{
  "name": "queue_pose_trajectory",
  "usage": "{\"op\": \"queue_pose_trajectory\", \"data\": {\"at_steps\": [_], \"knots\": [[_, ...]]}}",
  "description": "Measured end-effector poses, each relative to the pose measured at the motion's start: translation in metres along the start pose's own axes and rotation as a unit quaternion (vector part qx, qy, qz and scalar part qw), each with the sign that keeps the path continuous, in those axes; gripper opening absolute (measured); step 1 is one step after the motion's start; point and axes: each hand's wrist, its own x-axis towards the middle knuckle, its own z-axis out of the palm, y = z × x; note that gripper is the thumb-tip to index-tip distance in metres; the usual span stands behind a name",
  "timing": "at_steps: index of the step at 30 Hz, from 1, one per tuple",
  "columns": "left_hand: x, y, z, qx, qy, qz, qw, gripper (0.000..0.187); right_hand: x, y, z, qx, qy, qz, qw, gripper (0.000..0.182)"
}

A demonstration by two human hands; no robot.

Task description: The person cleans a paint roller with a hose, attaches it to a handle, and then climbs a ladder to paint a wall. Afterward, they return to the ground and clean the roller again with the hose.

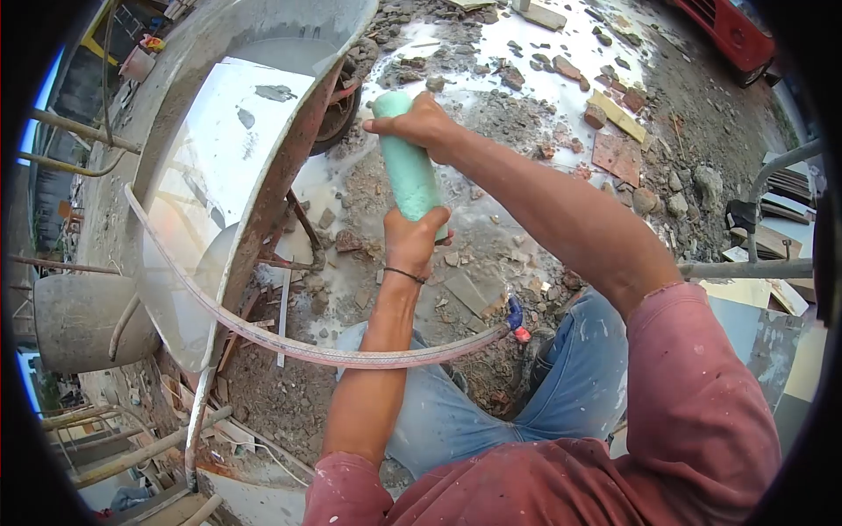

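Observation:
Both of my hands are closed around a pale green, fuzzy-looking paint roller sleeve (pixel 406 167), which is tilted above the wet, rubble-covered ground. My right hand (pixel 421 124) wraps its upper end. Around its lower end is my left hand (pixel 414 235), with a dark band on the wrist. A clear hose (pixel 351 358) crosses over my left forearm and ends in a blue valve (pixel 514 311) with a red tip above my knees. Left of my hands stands a wheelbarrow (pixel 276 140) with cloudy water and a white sheet (pixel 232 131) in it.
The wheelbarrow's wheel (pixel 338 123) is just left of the roller sleeve. Whitish liquid, stones and a broken tile (pixel 617 158) cover the ground ahead. A bucket (pixel 88 324) and metal poles stand at left. A metal frame (pixel 745 268) and stacked boards are at right; a red vehicle (pixel 728 31) is at upper right.

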Motion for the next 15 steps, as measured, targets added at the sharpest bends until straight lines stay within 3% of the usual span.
{"op": "queue_pose_trajectory", "data": {"at_steps": [2, 5, 7, 8, 11, 13, 15], "knots": [[0.014, 0.001, -0.001, -0.036, 0.006, 0.027, 0.999, 0.018, -0.031, 0.03, 0.005, 0.119, -0.114, 0.027, 0.986, 0.053], [0.034, -0.008, -0.009, 0.078, -0.057, 0.007, 0.995, 0.019, -0.07, 0.046, -0.003, 0.017, -0.108, -0.002, 0.994, 0.045], [0.024, -0.006, 0.006, 0.107, -0.04, -0.01, 0.993, 0.02, -0.057, 0.063, -0.01, 0.124, -0.078, 0.141, 0.979, 0.04], [0.02, -0.005, 0.014, 0.14, -0.021, -0.022, 0.99, 0.02, -0.052, 0.065, -0.014, 0.138, -0.045, 0.154, 0.977, 0.039], [0.02, -0.009, 0.02, 0.134, 0.001, -0.026, 0.991, 0.023, -0.041, 0.06, -0.013, 0.122, -0.017, 0.15, 0.981, 0.036], [0.011, 0.0, 0.021, 0.124, -0.004, -0.061, 0.99, 0.02, -0.017, 0.061, -0.012, 0.143, 0.025, 0.216, 0.966, 0.032], [0.005, 0.0, 0.015, 0.072, -0.013, -0.089, 0.993, 0.02, 0.009, 0.067, -0.015, 0.15, -0.016, 0.25, 0.956, 0.027]]}}
